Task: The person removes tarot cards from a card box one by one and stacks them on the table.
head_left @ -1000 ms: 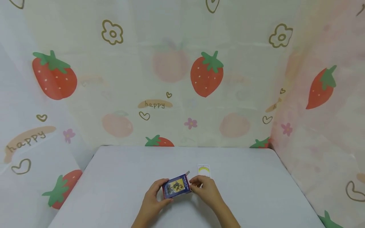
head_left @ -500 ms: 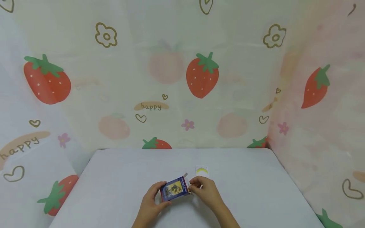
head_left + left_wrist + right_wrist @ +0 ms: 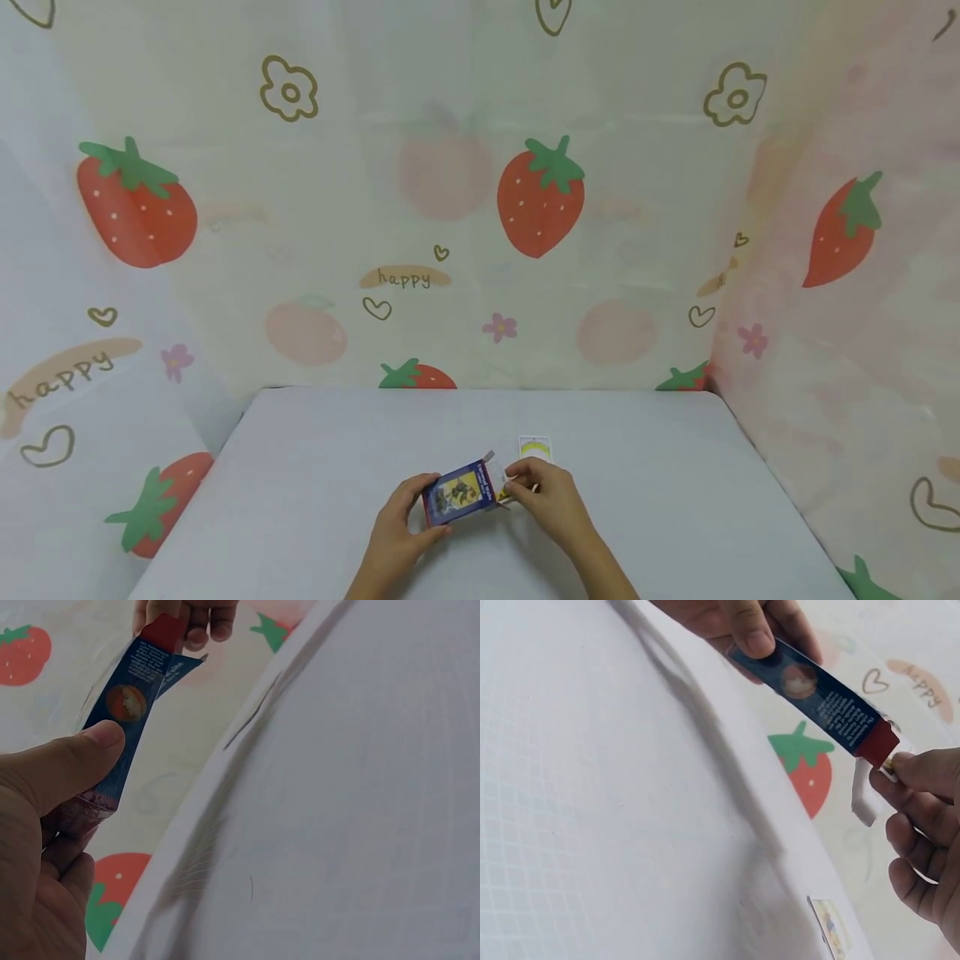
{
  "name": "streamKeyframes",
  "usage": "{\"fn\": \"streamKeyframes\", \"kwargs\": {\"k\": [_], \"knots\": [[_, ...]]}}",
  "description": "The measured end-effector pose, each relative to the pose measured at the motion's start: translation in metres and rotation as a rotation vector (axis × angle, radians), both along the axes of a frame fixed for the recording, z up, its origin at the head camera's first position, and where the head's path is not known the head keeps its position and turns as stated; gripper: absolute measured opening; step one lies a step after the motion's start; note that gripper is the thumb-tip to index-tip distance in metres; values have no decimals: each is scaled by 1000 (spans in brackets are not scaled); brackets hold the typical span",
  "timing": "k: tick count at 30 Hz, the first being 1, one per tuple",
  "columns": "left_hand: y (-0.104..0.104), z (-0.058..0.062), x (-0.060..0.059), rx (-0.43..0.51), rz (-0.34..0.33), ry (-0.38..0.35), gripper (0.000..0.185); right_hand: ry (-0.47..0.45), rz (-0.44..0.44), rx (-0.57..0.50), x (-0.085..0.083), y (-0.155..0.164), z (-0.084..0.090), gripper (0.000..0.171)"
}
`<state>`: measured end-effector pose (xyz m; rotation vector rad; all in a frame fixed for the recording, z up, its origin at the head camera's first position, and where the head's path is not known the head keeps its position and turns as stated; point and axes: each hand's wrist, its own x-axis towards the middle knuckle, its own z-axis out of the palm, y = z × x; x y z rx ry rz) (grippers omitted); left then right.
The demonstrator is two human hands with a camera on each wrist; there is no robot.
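Head view, card box: small blue card box [image 3: 460,492] with a yellow picture panel on its face, held just above the white table [image 3: 675,500], near the front edge, tilted with its right end higher.
Head view, flap: grey end flap [image 3: 490,456] stands open at the box's right end.
Head view, left hand: left hand [image 3: 397,525] grips the box's left end, thumb in front, fingers curled behind.
Head view, right hand: right hand [image 3: 543,500] pinches at the open end; fingertips closed on something pale and yellow, too small to name.
Head view, loose card: a single card [image 3: 535,447] with a yellow arc lies flat on the table just beyond the right hand.
Left wrist view: thumb [image 3: 71,761] presses the box's narrow blue side [image 3: 131,712]; red end at the far hand.
Right wrist view: box [image 3: 817,694] spans both hands; white flap [image 3: 861,791] hangs beside the red end, right fingertips [image 3: 915,769] pinched there.
Change vs 0.5 s ago: box and hands in nearly the same place; right fingers sit slightly closer over the open end.
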<state>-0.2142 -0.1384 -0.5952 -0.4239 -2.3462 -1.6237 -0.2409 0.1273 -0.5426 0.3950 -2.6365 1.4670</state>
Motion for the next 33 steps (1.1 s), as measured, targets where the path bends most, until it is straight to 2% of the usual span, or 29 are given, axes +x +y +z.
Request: {"fn": "streamKeyframes", "kwargs": {"k": [10, 17, 33], "knots": [[0, -2, -1, 24, 2, -4, 80, 36, -48, -4, 0, 4, 6, 15], [-1, -3, -1, 21, 9, 5, 80, 47, -64, 32, 0, 11, 13, 17], [-3, -5, -2, -29, 27, 51, 82, 59, -99, 11, -5, 31, 21, 17]]}}
